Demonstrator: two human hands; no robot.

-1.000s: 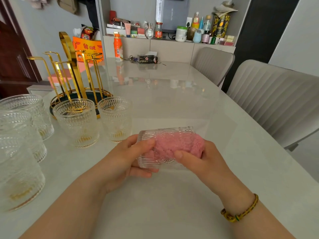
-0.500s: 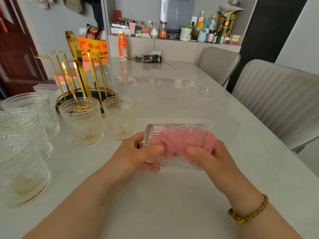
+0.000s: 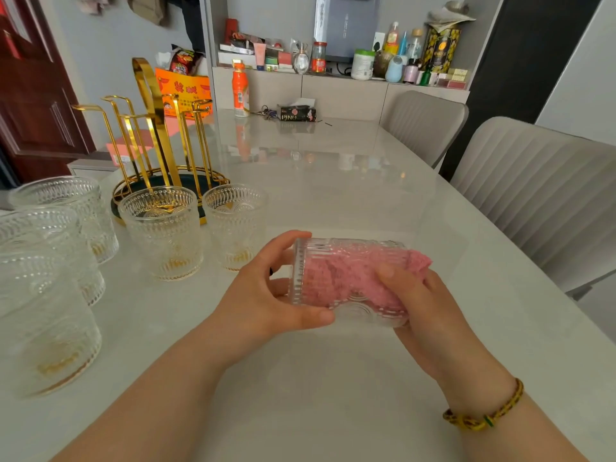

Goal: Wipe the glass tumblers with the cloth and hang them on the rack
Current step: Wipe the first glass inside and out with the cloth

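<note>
Head view: a ribbed clear glass tumbler (image 3: 346, 315) lies on its side in both hands, just above the glossy white table (image 3: 333, 395). The left hand (image 3: 263, 295) curls around its base end. The right hand (image 3: 430, 311) grips the mouth end, thumb on the glass, where a fluffy pink cloth (image 3: 418, 261) fills the inside. Five more upright patterned glass tumblers (image 3: 163, 231) stand near the gold wire rack (image 3: 156, 138).

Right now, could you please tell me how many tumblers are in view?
6: held tumbler; two before the rack; three at the left of the table. Others may be off-frame.
</note>
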